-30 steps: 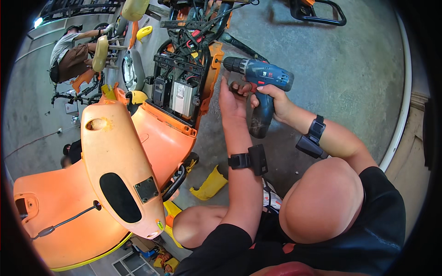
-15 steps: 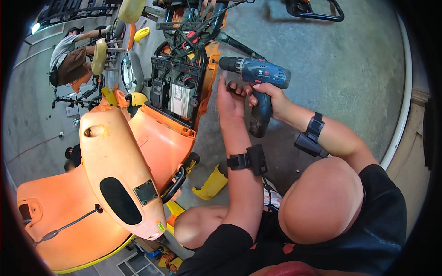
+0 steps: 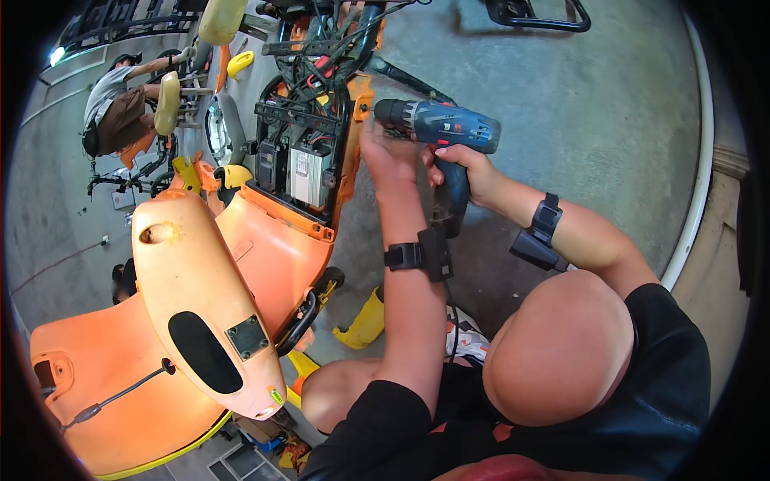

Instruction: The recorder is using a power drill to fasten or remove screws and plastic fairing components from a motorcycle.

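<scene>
Stretching beneath the blue drill (image 3: 455, 127), grey floor (image 3: 593, 104) reaches a white pipe (image 3: 707, 160).

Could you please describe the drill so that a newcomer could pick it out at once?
Start at the big orange scooter on the left and go up to the orange trim along its right edge. Just right of that trim, the right hand grips the drill. Its dark blue, pistol-shaped body and black chuck set it apart from the orange trim and grey floor.
</scene>
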The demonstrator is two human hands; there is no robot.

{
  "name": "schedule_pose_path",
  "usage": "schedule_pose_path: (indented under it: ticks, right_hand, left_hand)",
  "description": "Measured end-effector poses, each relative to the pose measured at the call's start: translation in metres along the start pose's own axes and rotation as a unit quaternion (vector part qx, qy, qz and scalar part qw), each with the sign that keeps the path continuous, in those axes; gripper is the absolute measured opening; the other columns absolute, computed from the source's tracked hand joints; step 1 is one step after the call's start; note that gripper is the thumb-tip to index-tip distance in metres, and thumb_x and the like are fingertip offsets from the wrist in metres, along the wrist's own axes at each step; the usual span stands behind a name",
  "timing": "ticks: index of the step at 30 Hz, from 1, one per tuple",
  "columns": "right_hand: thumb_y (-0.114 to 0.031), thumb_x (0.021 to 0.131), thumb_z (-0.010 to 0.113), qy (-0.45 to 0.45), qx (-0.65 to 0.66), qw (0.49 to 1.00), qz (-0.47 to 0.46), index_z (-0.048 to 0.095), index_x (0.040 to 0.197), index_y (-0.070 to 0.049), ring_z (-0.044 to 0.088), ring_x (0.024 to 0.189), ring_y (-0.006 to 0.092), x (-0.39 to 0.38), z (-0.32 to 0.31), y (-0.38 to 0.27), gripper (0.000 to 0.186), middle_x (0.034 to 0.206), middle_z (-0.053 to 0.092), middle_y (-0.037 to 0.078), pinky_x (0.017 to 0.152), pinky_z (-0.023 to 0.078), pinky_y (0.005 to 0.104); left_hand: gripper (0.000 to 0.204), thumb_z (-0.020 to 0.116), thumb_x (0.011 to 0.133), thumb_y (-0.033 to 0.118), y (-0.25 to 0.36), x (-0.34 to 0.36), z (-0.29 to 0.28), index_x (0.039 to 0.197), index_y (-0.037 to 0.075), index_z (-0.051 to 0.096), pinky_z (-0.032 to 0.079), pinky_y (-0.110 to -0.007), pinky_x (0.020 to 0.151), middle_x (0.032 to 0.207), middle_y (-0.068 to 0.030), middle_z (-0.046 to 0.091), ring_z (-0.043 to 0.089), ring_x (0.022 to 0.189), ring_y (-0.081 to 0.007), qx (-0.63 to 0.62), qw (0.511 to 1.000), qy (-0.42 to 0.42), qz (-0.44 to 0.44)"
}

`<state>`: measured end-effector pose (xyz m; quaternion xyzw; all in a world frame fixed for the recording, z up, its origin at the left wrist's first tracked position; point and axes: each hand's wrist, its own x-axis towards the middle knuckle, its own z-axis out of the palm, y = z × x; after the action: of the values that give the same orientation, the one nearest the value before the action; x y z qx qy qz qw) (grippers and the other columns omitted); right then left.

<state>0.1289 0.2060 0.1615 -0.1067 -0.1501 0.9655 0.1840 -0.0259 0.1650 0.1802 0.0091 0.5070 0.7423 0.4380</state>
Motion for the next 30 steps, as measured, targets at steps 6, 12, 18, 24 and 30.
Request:
schedule_pose_path:
  ticks: [6,12,18,24,30]
  right_hand:
    - [-0.019,0.082,0.055,-0.012,-0.014,1.000,0.003,0.055,0.110,0.000,0.057,0.067,0.0130,-0.002,-0.002,-0.002,0.034,0.090,0.059,0.008,0.068,0.050,0.0308]
    - [-0.020,0.082,0.056,-0.026,-0.046,0.999,-0.003,0.058,0.102,0.002,0.056,0.067,0.0125,-0.003,0.005,-0.011,0.029,0.090,0.060,0.008,0.068,0.050,0.0302]
    - [-0.017,0.085,0.055,-0.024,-0.064,0.998,0.007,0.062,0.097,0.001,0.058,0.067,0.0120,-0.002,0.005,-0.016,0.023,0.071,0.059,0.005,0.066,0.049,0.0283]
    - [-0.017,0.084,0.056,0.000,-0.033,0.999,-0.020,0.060,0.100,0.002,0.057,0.067,0.0116,-0.023,0.000,-0.026,0.025,0.079,0.061,0.006,0.067,0.050,0.0291]
    - [-0.016,0.085,0.054,0.023,-0.038,0.995,-0.086,0.058,0.103,0.003,0.058,0.069,0.0146,-0.020,-0.025,-0.050,0.026,0.083,0.060,0.009,0.069,0.049,0.0298]
  left_hand:
    - [0.053,0.041,0.091,0.052,-0.001,0.006,0.009,0.116,0.008,0.055,0.039,-0.049,0.095,0.117,-0.0110,0.056,0.051,0.111,-0.0304,-0.113,0.993,0.028,0.009]
    - [0.052,0.043,0.090,0.053,0.004,0.012,0.005,0.116,0.009,0.055,0.043,-0.051,0.094,0.115,-0.0105,0.058,0.054,0.109,-0.0323,-0.106,0.994,0.029,-0.007]
    - [0.046,0.045,0.090,0.048,-0.002,0.013,0.015,0.114,0.011,0.058,0.042,-0.048,0.096,0.114,-0.0070,0.060,0.055,0.109,-0.0292,-0.145,0.989,0.028,0.020]
    - [0.022,0.042,0.098,0.027,-0.005,0.027,0.012,0.082,0.014,0.051,0.043,-0.034,0.073,0.073,0.0018,0.048,0.048,0.071,-0.0155,-0.244,0.968,0.034,0.058]
    - [0.016,0.043,0.099,0.023,-0.057,0.003,-0.001,0.095,0.010,0.051,0.033,-0.031,0.059,0.069,0.0017,0.040,0.037,0.062,-0.0134,-0.085,0.990,0.064,-0.087]
